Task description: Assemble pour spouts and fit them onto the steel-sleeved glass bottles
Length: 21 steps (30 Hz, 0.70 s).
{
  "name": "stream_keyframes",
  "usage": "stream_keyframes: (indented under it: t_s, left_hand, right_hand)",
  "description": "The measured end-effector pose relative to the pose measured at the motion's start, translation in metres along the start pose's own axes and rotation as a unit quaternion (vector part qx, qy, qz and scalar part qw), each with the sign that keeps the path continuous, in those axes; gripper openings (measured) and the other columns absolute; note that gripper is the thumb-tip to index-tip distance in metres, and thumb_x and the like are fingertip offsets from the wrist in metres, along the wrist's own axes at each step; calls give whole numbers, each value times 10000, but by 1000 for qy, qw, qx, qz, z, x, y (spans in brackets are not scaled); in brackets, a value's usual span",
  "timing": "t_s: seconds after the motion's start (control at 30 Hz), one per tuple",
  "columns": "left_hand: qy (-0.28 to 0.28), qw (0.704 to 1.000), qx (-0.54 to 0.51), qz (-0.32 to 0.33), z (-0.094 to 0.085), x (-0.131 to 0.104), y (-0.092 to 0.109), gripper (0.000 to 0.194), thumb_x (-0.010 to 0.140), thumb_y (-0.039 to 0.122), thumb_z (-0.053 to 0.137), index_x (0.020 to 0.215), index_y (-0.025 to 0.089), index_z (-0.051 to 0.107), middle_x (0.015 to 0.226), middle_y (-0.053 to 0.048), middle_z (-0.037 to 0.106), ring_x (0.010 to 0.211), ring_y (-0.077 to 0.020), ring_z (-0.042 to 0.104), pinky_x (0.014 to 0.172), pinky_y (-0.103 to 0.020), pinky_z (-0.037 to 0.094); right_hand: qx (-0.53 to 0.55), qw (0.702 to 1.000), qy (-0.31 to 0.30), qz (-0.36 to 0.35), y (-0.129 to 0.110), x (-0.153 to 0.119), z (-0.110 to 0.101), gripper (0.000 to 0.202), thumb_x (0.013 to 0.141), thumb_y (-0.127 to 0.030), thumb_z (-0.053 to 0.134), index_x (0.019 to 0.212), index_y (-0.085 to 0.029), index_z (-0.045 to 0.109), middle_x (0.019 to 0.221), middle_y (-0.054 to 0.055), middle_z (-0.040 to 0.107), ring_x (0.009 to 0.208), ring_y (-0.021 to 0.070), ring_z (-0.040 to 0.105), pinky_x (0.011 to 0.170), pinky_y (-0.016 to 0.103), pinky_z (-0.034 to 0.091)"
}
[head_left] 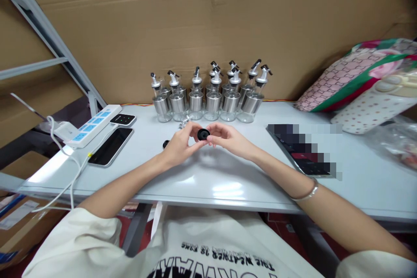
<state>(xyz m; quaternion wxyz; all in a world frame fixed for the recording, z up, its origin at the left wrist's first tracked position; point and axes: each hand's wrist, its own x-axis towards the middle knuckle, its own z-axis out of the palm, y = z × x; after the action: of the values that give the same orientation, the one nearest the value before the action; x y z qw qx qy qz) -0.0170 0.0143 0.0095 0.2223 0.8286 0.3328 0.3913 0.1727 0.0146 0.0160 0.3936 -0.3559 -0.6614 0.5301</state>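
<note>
Between my two hands, just above the table, is a small round black cap-like part with a ringed face turned toward me. My left hand pinches it from the left, and my right hand pinches its right edge. Beside my left hand lies another small black piece, partly hidden by the fingers. A small silvery part rests just behind that hand. Farther back stand several glass-and-steel oil bottles with silver and black flip-top pour spouts.
On the left of the white table are a power strip, a small black device and a phone with white cables. A tablet, a spotted white container and a patterned bag are at right. Cardboard stands behind.
</note>
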Motion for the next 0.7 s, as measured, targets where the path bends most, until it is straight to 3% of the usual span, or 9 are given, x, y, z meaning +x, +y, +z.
stream_keyframes:
  t_s: [0.27,0.4,0.5,0.7]
  left_hand:
    - [-16,989,-137,-60,3,1,-6,237,879,324,516,1058,174,482,950,-61,604,840,-152,599,757,-293,486]
    - [-3,999,-24,25,2,3,-9,336,826,269,599,1139,185,509,982,-62,574,906,-172,563,813,-323,474]
    - [36,992,61,101,0,3,-10,298,837,199,584,1132,194,539,1028,-72,554,986,-182,535,867,-336,458]
    - [56,988,59,129,2,2,-10,208,874,160,548,1080,184,565,899,-30,611,808,-123,577,761,-263,478]
  right_hand:
    - [11,1000,5,-24,-2,1,-4,224,665,-203,635,878,-178,570,746,-16,595,654,110,550,660,279,442]
    - [50,999,10,-5,-1,2,-7,227,657,-168,561,880,-172,604,742,-13,612,631,107,556,693,297,458]
    - [102,995,-2,19,0,2,-9,258,660,-164,510,894,-170,617,750,-5,626,623,114,582,724,317,474]
    - [90,994,-52,31,3,1,-11,354,704,-180,604,1050,-208,533,757,-22,626,674,124,609,713,300,467]
